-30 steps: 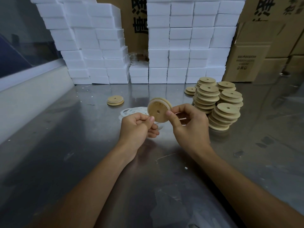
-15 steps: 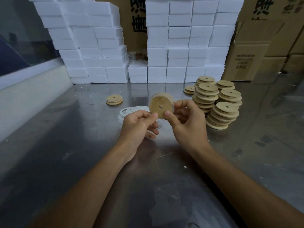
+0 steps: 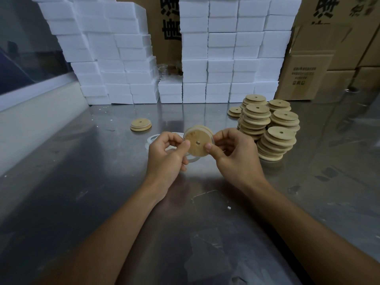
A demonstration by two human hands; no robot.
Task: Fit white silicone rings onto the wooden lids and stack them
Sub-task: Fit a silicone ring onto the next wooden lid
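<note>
A scuffed steel table (image 3: 86, 202) fills the view, dull grey with soft reflections and a few white crumbs. Along its far edge stand walls of white foam blocks (image 3: 222, 58), stacked in two masses with a gap between them, and behind those rise brown cartons (image 3: 308, 79) printed with dark characters. A pale ledge (image 3: 37, 120) runs down the left side under a dark window.

On the right of the table lean several stacks of lids (image 3: 273, 128), close together and touching, each lid round with a small centre hole. One short stack (image 3: 141, 124) of what looks like two lids lies apart on the left. A loose heap of rings (image 3: 153, 139) lies flat on the steel just behind the left hand.

Both hands hold one lid (image 3: 198, 144) above the table, between them, tilted on edge so its flat face points toward the camera. The left hand (image 3: 166, 155) has its thumb pressed on the lid's left rim, with the other fingers curled behind. The right hand (image 3: 236, 153) pinches the right rim, thumb tip on the face and fingers wrapped round the back. A thin pale band seems to run round the lid's edge, though whether a ring is fully seated there cannot be told.
</note>
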